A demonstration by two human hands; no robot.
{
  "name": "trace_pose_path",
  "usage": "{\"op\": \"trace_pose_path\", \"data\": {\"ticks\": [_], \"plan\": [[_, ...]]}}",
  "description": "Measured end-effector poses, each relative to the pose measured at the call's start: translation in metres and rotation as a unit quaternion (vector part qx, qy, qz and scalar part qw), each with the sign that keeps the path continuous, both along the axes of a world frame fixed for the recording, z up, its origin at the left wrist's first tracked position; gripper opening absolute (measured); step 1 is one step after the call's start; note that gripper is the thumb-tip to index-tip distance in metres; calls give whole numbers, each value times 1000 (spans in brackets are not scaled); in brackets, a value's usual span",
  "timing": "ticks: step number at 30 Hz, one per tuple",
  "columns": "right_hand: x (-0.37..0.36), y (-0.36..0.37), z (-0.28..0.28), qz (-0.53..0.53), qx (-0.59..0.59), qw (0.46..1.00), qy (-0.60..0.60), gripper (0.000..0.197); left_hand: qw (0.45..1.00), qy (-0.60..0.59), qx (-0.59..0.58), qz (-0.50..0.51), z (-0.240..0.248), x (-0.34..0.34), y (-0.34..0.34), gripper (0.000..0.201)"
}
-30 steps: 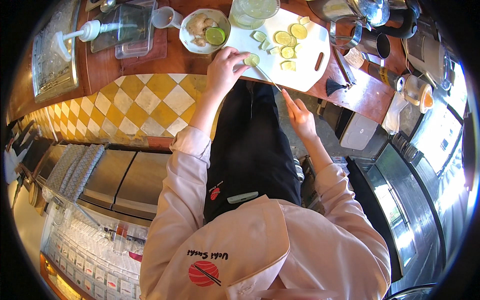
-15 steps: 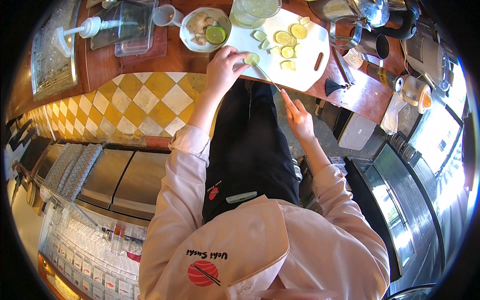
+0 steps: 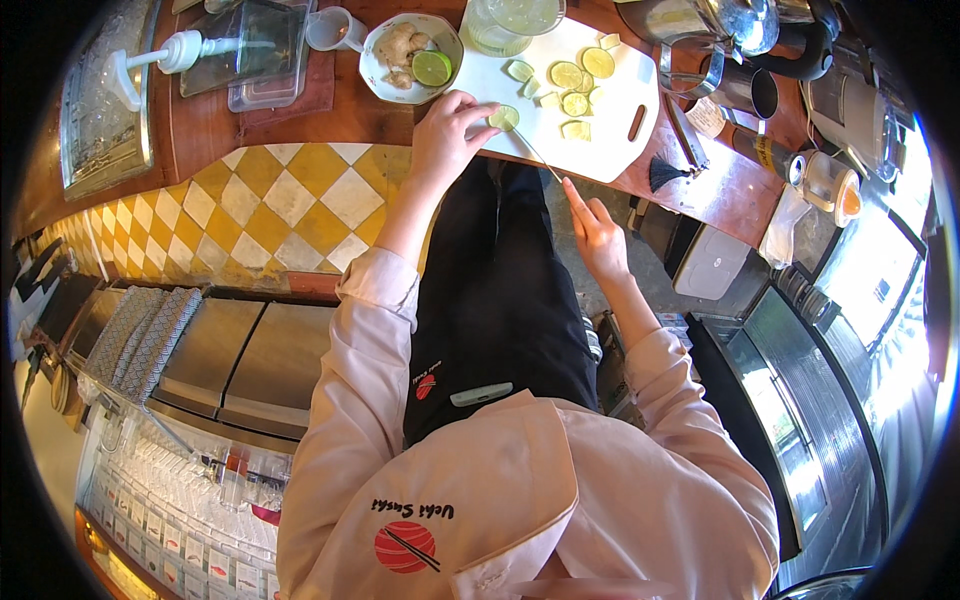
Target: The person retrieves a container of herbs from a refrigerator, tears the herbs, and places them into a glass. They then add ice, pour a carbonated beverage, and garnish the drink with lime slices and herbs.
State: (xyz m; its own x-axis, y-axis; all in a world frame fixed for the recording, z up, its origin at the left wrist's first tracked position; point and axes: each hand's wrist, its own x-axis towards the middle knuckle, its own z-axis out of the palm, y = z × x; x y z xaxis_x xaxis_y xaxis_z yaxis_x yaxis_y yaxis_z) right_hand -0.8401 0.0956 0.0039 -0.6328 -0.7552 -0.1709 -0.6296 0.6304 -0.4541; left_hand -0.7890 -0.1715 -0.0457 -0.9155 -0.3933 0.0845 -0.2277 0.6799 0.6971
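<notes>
Since lime pc. (image 3: 504, 118) and thin knife (image 3: 537, 155) sit as they did a sec. ago, no cut progress shows. L. hand (image 3: 450, 130): thumb & fingers pinching lime pc. at near-left of white board (image 3: 612, 130). R. hand (image 3: 600, 238): gripping thin knife, handle mostly hidden; long axis diagonal, blade pointing far-left toward lime pc.; contact can't be told. Cut limes (image 3: 566, 76): farther right. Bowl (image 3: 393, 95): far left.

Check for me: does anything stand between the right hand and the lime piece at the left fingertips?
Only the knife held in the right hand, reaching over the white board toward the lime piece. Nothing else visible is in the way.
</notes>
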Motion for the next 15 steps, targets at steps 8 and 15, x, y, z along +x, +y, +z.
{"op": "trace_pose_path", "data": {"ticks": [8, 15], "plan": [[-1, -2, 2, 6, -2, 1000, 16, 49, 1000, 15, 4, 1, -1, 0, 0, 26], [-7, -6, 11, 28, 50, 998, 19, 55, 1000, -2, 3, 14, -1, -1, 1, 24]]}}
